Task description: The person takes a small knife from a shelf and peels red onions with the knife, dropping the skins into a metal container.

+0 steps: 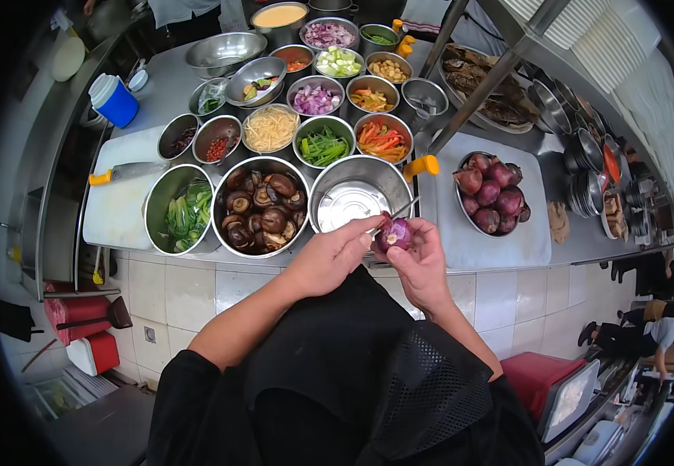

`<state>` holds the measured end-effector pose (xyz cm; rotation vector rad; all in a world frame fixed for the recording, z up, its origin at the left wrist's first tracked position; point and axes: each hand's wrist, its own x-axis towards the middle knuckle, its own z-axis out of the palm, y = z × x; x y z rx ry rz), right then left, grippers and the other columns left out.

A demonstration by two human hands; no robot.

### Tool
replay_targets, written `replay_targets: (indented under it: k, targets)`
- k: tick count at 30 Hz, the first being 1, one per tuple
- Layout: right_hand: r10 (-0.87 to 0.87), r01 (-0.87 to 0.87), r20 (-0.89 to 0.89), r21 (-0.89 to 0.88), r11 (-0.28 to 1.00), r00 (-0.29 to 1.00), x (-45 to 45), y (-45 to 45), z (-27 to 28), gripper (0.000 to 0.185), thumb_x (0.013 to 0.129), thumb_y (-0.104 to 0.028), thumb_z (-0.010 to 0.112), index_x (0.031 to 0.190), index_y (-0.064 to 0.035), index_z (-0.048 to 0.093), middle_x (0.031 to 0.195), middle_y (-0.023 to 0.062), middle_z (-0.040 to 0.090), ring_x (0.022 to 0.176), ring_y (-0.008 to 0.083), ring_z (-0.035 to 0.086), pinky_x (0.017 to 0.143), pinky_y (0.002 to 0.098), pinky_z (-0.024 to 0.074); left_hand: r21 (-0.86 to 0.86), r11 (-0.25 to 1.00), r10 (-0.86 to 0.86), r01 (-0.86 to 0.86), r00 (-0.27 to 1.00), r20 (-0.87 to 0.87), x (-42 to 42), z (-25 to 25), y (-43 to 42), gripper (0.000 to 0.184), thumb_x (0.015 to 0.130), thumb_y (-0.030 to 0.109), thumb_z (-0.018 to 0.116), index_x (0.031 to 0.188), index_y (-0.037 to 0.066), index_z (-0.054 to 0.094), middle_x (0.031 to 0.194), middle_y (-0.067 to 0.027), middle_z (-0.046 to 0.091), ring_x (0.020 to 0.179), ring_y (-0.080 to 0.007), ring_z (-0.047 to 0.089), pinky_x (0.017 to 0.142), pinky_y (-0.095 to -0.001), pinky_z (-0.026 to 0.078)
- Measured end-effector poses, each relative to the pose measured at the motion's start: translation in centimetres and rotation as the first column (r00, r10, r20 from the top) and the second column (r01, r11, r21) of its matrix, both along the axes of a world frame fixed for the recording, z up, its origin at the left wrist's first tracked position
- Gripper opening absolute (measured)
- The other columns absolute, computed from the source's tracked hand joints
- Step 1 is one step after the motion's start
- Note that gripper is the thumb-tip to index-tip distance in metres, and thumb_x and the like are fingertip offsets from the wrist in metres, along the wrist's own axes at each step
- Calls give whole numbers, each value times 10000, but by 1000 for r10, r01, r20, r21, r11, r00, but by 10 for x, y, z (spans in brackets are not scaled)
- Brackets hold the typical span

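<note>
My right hand (424, 268) is closed round a purple onion (395, 234), its root end turned towards me. On the other side of the onion my left hand (335, 255) is closed on a small knife, its fingertips close against the skin. The thin blade of the knife (408, 207) sticks out past the onion to the upper right; my left fingers hide the handle. Just beyond both hands stands a steel pot (360, 186) with a few small scraps on its bottom. To the right, a bowl of unpeeled purple onions (494, 193) rests on a white cutting board (535, 241).
A pot of mushrooms (263, 206) and a pot of green vegetables (178, 213) stand left. Several containers of cut vegetables fill the counter behind. A cleaver (131, 171) lies on the left cutting board (119, 213). A metal shelf post (469, 97) rises at the right.
</note>
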<state>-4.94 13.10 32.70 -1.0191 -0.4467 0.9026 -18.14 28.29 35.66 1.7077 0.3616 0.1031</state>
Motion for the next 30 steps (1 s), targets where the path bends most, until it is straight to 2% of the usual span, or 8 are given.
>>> replay_targets:
  k: [1,4,7,10,13,19,25,30]
  targets:
    - [3,-3,-10,5,1000,1000,0,0,0,481,864,38,666,1243,-25,378,1183,112,502,1067,192,589,906,361,556,-206,979,-28,7,995,-99,-1,4,2,470,1005,223,485,1447,80,415,1019,-168,700,908,-352,692,774,-370,525]
    - [-10,10,-17,-11,1000,1000,0,0,-1,485,861,37,669,1244,-25,379,1185,110,504,1063,190,590,910,362,553,-81,996,-62,47,980,-191,0,15,3,473,1006,216,479,1448,65,410,1082,-168,698,929,-343,697,795,-361,527]
    - [-24,24,9,21,999,1000,1,2,-6,480,859,34,673,1236,-24,382,1181,110,505,1059,188,590,903,363,555,341,939,12,-41,996,85,1,5,-9,466,1003,214,475,1447,83,422,1036,-177,701,884,-332,703,770,-364,524]
    - [-33,30,82,41,999,996,3,1,-12,478,854,33,680,1225,-23,383,1180,111,500,1053,188,591,898,365,556,396,918,-15,20,1000,-17,0,11,-9,463,998,226,482,1442,105,439,1038,-197,696,899,-337,704,773,-362,528]
    - [-32,32,29,1,999,999,-1,0,-2,478,850,39,683,1216,-24,381,1180,113,495,1051,189,593,895,366,558,504,859,-23,-93,975,219,2,-6,-4,448,1001,239,484,1433,120,460,917,-173,688,803,-268,701,732,-355,528]
    - [-22,22,11,6,1000,1000,-1,1,-4,490,844,39,690,1215,-26,378,1190,117,493,1052,195,595,903,369,556,-352,936,-54,34,997,-47,-2,-1,5,473,1016,241,463,1471,128,404,742,-76,553,647,-119,539,663,-312,498]
    - [-46,44,72,22,999,996,0,2,-12,467,846,32,698,1197,-27,395,1163,106,531,1047,162,583,902,323,528,378,926,-23,11,999,28,-3,5,-7,511,996,221,479,1489,139,368,861,-161,678,759,-332,685,722,-372,519]
    - [-47,46,39,12,999,998,-1,0,-9,462,844,25,708,1185,-31,401,1132,92,536,1035,150,580,894,308,520,417,907,-45,55,998,-32,-5,17,-7,452,980,188,493,1426,125,462,940,-234,675,886,-426,659,762,-391,524]
